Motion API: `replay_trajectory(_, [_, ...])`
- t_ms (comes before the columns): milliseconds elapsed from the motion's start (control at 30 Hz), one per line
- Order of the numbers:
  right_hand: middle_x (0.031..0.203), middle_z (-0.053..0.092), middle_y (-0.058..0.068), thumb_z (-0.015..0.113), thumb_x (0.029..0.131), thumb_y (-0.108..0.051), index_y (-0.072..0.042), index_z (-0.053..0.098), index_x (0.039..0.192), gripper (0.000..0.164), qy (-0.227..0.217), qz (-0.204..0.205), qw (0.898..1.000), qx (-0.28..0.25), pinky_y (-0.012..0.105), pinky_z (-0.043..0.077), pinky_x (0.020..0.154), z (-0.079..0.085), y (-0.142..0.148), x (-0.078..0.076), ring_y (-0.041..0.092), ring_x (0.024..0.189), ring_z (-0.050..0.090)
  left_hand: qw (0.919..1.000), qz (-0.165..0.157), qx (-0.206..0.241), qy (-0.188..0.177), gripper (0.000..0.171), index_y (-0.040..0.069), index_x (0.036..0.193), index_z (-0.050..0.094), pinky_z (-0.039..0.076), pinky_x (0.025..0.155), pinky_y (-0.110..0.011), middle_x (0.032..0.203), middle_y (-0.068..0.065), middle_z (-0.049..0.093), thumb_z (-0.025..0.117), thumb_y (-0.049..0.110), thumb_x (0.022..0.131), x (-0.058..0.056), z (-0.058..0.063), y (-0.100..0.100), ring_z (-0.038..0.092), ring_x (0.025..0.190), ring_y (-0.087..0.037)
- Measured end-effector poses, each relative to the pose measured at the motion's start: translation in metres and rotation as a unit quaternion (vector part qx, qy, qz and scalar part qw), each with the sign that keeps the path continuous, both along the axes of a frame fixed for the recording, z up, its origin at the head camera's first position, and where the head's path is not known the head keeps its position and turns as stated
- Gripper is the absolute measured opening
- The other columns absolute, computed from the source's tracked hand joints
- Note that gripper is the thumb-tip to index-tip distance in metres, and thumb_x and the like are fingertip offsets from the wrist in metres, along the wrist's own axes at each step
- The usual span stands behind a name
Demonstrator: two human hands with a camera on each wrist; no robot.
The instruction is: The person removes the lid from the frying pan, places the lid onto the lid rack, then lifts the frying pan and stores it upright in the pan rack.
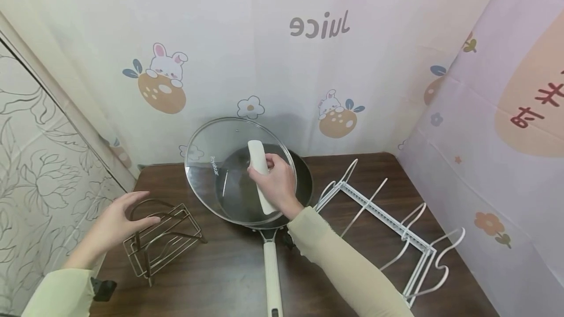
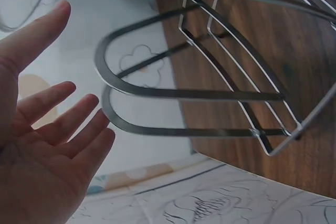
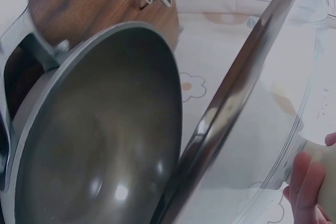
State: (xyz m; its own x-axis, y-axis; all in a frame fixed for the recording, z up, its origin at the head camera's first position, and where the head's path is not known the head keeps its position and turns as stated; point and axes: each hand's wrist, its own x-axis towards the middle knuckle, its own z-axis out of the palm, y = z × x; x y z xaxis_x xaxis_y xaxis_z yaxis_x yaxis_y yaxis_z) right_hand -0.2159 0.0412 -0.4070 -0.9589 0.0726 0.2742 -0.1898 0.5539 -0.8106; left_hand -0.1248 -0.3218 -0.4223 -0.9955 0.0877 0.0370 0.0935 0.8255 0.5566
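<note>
My right hand [image 1: 278,180] grips the cream handle [image 1: 260,172] of a round glass lid [image 1: 207,146]. The lid is raised and tilted over a dark frying pan [image 1: 304,180], whose long cream handle points towards me. In the right wrist view the pan's bare inside [image 3: 105,129] shows, with the lid's metal rim [image 3: 226,108] standing off to its right. My left hand [image 1: 112,226] is spread, thumb apart from the fingers, beside the top of a metal wire rack [image 1: 165,238]. The left wrist view shows the palm facing the rack's looped bars [image 2: 184,95], with nothing held.
A white wire rack [image 1: 383,219] with curved prongs lies on the right of the brown wooden table [image 1: 211,278]. Printed curtains [image 1: 246,53] hang close behind the table and along both sides. The pan's handle [image 1: 273,278] reaches the near edge of the head view.
</note>
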Motion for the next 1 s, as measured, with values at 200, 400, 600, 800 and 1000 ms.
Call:
replay_trajectory(200, [0.098,0.078,0.003,0.083,0.079,-0.035,-0.013,0.073,0.114,0.043,0.002,0.008,1.000,-0.011,0.027,0.053,0.067,-0.001,-0.005,0.002,0.017,0.082,0.070,0.9985,0.008,-0.014,-0.053,0.088,-0.003,0.151,0.044,0.037,0.101,-0.079,0.152,-0.038,0.043,0.078,0.048,0.089,-0.002,-0.008,-0.013,0.041,0.134,-0.063])
replay_trajectory(400, [0.095,0.077,0.003,0.082,0.080,-0.035,-0.012,0.073,0.114,0.042,0.003,0.021,1.000,-0.022,0.027,0.052,0.066,-0.001,-0.010,0.006,0.016,0.078,0.068,0.9982,0.021,0.010,-0.055,0.080,-0.006,0.147,0.049,0.050,0.097,-0.071,0.142,-0.035,0.056,0.076,0.046,0.092,-0.004,-0.014,-0.020,0.057,0.124,-0.060])
replay_trajectory(600, [0.092,0.077,0.004,0.082,0.080,-0.033,-0.010,0.073,0.113,0.041,0.019,0.035,0.999,-0.034,0.026,0.054,0.064,-0.001,-0.015,0.007,0.017,0.075,0.068,0.9994,0.022,0.012,-0.022,0.071,-0.006,0.140,0.057,0.054,0.095,-0.065,0.130,-0.029,0.067,0.077,0.042,0.092,-0.005,-0.019,-0.021,0.064,0.116,-0.055])
replay_trajectory(800, [0.093,0.078,0.006,0.083,0.081,-0.031,-0.008,0.073,0.113,0.040,0.029,0.052,0.997,-0.050,0.024,0.055,0.063,-0.001,-0.017,0.006,0.017,0.075,0.070,0.9988,0.046,0.008,0.012,0.064,-0.006,0.134,0.063,0.054,0.093,-0.065,0.123,-0.028,0.072,0.079,0.039,0.091,-0.009,-0.022,-0.016,0.069,0.110,-0.050])
replay_trajectory(1000, [0.094,0.078,0.007,0.083,0.081,-0.030,-0.008,0.073,0.113,0.040,0.018,0.063,0.996,-0.068,0.023,0.056,0.063,-0.003,-0.019,0.003,0.013,0.071,0.070,0.9957,0.089,-0.001,0.028,0.069,-0.005,0.133,0.064,0.052,0.093,-0.064,0.119,-0.023,0.075,0.079,0.047,0.089,-0.017,-0.024,-0.006,0.070,0.110,-0.046])
